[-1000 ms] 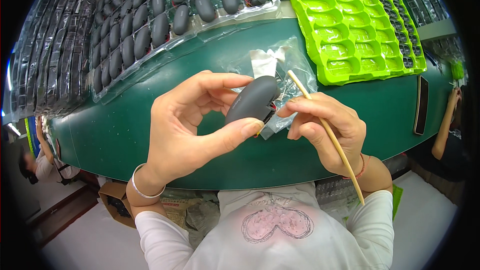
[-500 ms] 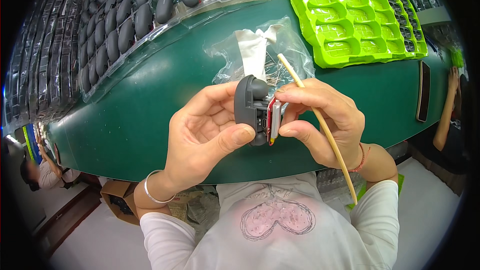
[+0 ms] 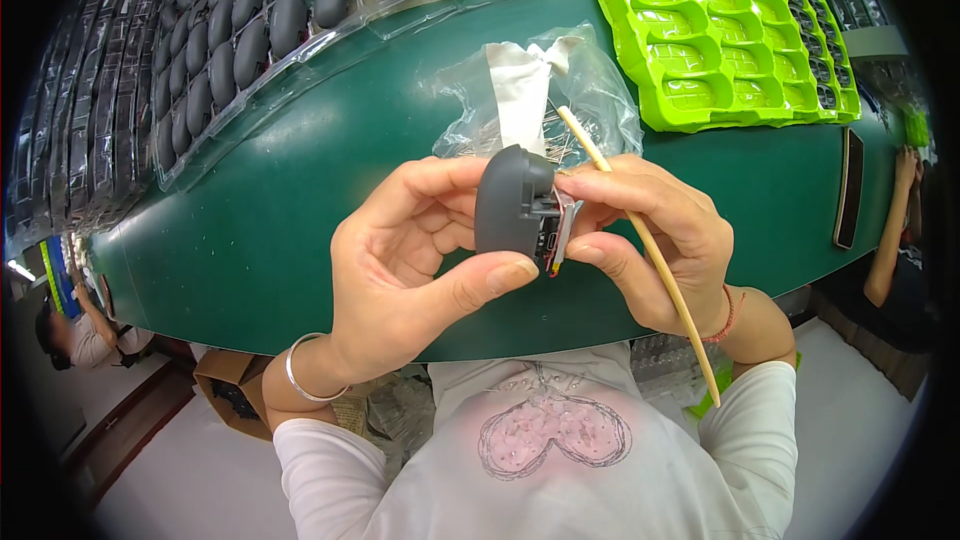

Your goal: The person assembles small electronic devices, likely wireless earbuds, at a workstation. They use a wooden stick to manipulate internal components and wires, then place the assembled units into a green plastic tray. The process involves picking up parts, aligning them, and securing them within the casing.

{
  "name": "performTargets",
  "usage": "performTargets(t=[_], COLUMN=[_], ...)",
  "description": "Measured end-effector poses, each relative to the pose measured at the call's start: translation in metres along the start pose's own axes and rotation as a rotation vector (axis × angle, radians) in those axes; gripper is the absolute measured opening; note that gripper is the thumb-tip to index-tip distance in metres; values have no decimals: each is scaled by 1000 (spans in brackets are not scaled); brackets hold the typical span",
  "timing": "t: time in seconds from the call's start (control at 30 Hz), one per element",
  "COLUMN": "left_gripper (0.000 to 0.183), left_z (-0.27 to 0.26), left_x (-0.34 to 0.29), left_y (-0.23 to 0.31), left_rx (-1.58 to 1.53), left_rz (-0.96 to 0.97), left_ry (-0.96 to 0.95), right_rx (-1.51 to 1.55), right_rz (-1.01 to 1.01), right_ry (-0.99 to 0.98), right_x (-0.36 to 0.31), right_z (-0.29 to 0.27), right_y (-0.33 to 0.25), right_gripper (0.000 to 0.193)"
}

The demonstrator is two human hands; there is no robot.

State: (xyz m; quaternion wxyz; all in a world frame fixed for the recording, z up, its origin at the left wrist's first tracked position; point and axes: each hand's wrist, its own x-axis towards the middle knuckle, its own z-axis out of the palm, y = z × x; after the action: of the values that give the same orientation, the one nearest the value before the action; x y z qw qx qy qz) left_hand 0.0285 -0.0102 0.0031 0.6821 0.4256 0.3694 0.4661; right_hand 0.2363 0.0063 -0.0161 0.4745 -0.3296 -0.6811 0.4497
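Observation:
My left hand (image 3: 400, 265) is closed round a dark grey rounded plastic case (image 3: 507, 205), thumb below and fingers behind. The case is held upright over the table, its inner side facing right. At that side, a small circuit board with a silver battery pack (image 3: 564, 230) sits partly in the case, with a bit of red and yellow at its lower end. Fingers of my right hand (image 3: 655, 240) pinch the board's edge. A thin wooden stick (image 3: 655, 255), pointed at its lower end, also lies in my right hand, slanting down past the palm.
A clear bag of thin metal pins (image 3: 575, 135) with a white cloth strip (image 3: 518, 95) lies beyond my hands. Grey cases fill clear trays (image 3: 290, 15) at the far left. A bright green tray (image 3: 690, 60) stands far right, near a dark flat device (image 3: 848, 188). Other people sit at both sides.
The grey case has turned so more of its outer shell shows. The board now sits closer to the case, and less of its face is visible.

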Motion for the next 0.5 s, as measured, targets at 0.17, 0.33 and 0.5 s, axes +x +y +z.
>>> performTargets(t=[0.17, 0.33, 0.5], left_gripper=[51, 57, 59], left_z=[0, -2, -3], left_x=[0, -2, -1], left_y=[-1, -2, -1], left_rx=[177, 251, 278], left_rz=[134, 208, 232], left_ry=[-11, -41, -61], right_rx=[3, 7, 20], right_rz=[10, 30, 47], right_ry=[4, -14, -11], right_x=[-2, -3, -5], right_z=[2, 2, 3], right_y=[0, 1, 1], right_gripper=[37, 37, 37])
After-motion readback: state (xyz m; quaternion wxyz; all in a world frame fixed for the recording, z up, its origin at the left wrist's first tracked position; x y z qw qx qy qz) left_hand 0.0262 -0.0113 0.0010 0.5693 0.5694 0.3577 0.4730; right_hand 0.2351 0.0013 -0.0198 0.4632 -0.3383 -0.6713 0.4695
